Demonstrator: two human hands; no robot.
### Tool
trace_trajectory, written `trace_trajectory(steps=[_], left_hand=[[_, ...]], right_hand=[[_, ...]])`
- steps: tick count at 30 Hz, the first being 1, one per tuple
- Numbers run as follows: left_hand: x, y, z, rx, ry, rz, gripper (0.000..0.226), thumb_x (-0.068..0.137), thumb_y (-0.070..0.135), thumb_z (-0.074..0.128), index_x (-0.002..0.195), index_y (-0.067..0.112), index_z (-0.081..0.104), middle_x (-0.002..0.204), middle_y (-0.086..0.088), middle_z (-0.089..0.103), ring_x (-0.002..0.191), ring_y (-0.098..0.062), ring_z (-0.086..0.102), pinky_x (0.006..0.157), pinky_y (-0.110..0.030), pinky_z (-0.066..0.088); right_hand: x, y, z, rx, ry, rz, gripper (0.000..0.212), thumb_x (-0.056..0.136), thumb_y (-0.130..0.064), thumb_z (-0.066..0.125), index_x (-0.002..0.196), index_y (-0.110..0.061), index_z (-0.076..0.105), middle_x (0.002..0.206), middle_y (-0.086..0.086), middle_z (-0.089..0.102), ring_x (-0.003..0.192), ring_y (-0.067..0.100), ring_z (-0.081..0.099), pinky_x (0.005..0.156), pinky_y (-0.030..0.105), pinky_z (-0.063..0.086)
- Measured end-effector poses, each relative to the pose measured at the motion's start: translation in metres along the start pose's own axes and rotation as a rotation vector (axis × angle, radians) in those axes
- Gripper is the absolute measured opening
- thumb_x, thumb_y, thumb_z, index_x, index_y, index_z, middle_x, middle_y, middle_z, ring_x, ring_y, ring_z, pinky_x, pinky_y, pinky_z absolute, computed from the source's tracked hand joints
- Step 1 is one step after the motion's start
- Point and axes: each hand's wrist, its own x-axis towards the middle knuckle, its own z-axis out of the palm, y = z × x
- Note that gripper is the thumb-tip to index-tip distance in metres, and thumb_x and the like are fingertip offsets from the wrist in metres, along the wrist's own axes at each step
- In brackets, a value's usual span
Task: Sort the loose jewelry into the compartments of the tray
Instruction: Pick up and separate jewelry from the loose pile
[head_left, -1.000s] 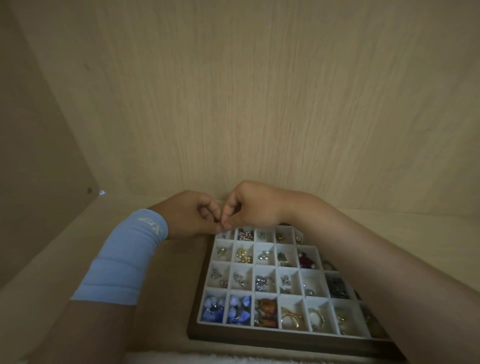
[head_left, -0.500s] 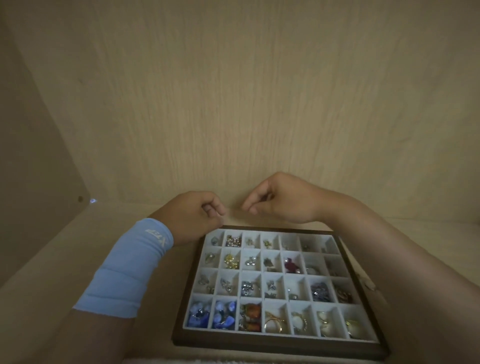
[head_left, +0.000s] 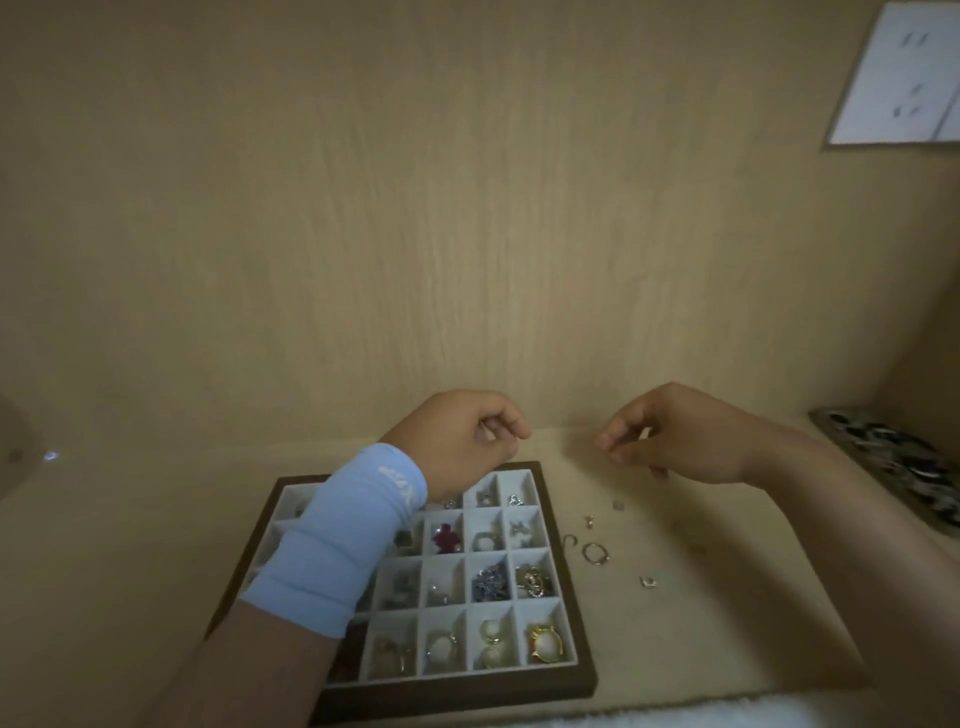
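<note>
A dark wooden tray (head_left: 570, 691) with white compartments holds rings, earrings and stones. Across its left half lies my left forearm in a light blue sleeve (head_left: 343, 540). My left hand (head_left: 462, 441) hovers over the tray's far edge with curled fingers, and anything inside them is hidden. My right hand (head_left: 670, 436) floats to the right of the tray, fingers bent and slightly apart, with nothing visible in them. Below it, loose pieces lie on the surface: a ring (head_left: 595, 552), a thin hook (head_left: 570, 543), a small stud (head_left: 618, 505) and a small silver piece (head_left: 648, 582).
A wooden back wall (head_left: 467, 234) stands close behind the hands. At the far right lies a black-and-white patterned object (head_left: 893, 462). A white panel (head_left: 904, 78) hangs on the wall at the top right. White fluffy material (head_left: 727, 717) borders the near edge.
My hands were pinched together over the tray's far left corner and have parted. The right hand moved right, past the tray, and the view swung right, showing the loose pieces.
</note>
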Motion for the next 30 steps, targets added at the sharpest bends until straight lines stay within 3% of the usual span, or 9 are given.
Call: trace_trajectory(steps=[3,5,9,12,15,20,23,27,30], left_hand=[[0.015,0.013,0.016,0.059,-0.047,0.004,0.019,0.088,0.018,0.064,0.089,0.035,0.073,0.079,0.02,0.064,0.082,-0.009,0.061,0.082,-0.022,0.051],[0.023,0.021,0.025,0.086,-0.078,0.006,0.019,0.087,0.019,0.065,0.089,0.035,0.073,0.083,0.021,0.065,0.082,-0.007,0.06,0.083,-0.022,0.05],[0.037,0.04,0.046,0.122,-0.138,0.011,0.015,0.086,0.021,0.068,0.09,0.034,0.075,0.083,0.022,0.064,0.08,-0.002,0.061,0.085,-0.021,0.051],[0.044,0.052,0.065,0.154,-0.192,0.033,0.015,0.083,0.023,0.071,0.093,0.033,0.075,0.082,0.022,0.064,0.081,0.002,0.061,0.088,-0.02,0.05],[0.048,0.055,0.079,0.194,-0.254,0.054,0.018,0.081,0.025,0.074,0.096,0.033,0.075,0.083,0.022,0.064,0.08,0.006,0.059,0.087,-0.019,0.049],[0.049,0.049,0.084,0.245,-0.264,0.038,0.013,0.082,0.027,0.074,0.093,0.032,0.076,0.085,0.02,0.066,0.082,0.004,0.06,0.086,-0.019,0.048],[0.049,0.044,0.075,0.133,-0.226,-0.002,0.012,0.086,0.025,0.068,0.088,0.033,0.075,0.094,0.015,0.073,0.093,0.001,0.064,0.094,-0.024,0.049],[0.05,0.038,0.064,0.129,-0.196,-0.031,0.013,0.089,0.025,0.067,0.093,0.035,0.075,0.097,0.013,0.071,0.093,-0.002,0.064,0.094,-0.025,0.05],[0.05,0.039,0.065,0.171,-0.218,-0.033,0.013,0.085,0.028,0.07,0.094,0.035,0.076,0.093,0.016,0.071,0.091,0.001,0.064,0.094,-0.027,0.052]], right_hand=[[-0.007,0.018,-0.014,-0.074,-0.059,0.056,0.022,0.086,-0.005,0.07,0.086,-0.025,0.077,0.068,-0.005,0.067,0.05,0.007,0.056,0.056,0.017,0.046],[-0.008,0.026,-0.018,-0.105,-0.098,0.086,0.021,0.084,-0.005,0.069,0.089,-0.023,0.079,0.075,-0.001,0.072,0.052,0.006,0.057,0.058,0.018,0.047],[-0.01,0.032,-0.021,-0.125,-0.203,0.163,0.015,0.076,-0.019,0.082,0.088,-0.027,0.08,0.07,-0.009,0.07,0.063,0.009,0.058,0.061,0.028,0.045],[-0.014,0.031,-0.026,-0.182,-0.276,0.237,0.017,0.076,-0.024,0.083,0.092,-0.028,0.079,0.071,-0.009,0.066,0.061,0.008,0.055,0.048,0.019,0.04],[-0.015,0.031,-0.024,-0.217,-0.335,0.289,0.016,0.075,-0.027,0.084,0.089,-0.031,0.078,0.074,-0.006,0.067,0.061,0.008,0.056,0.046,0.016,0.038],[-0.009,0.032,-0.012,-0.166,-0.28,0.235,0.01,0.074,-0.024,0.086,0.078,-0.027,0.078,0.047,-0.011,0.06,0.043,0.005,0.05,0.046,0.015,0.038],[-0.008,0.032,-0.01,-0.129,-0.268,0.212,0.01,0.073,-0.021,0.086,0.075,-0.026,0.078,0.052,-0.011,0.062,0.045,0.006,0.053,0.056,0.019,0.043],[-0.006,0.034,-0.01,-0.117,-0.226,0.199,0.004,0.079,-0.024,0.08,0.08,-0.028,0.078,0.064,-0.003,0.066,0.057,0.013,0.057,0.062,0.028,0.044],[-0.004,0.032,-0.008,-0.098,-0.202,0.148,0.009,0.082,-0.021,0.077,0.077,-0.029,0.076,0.056,-0.009,0.064,0.056,0.012,0.058,0.066,0.03,0.047]])
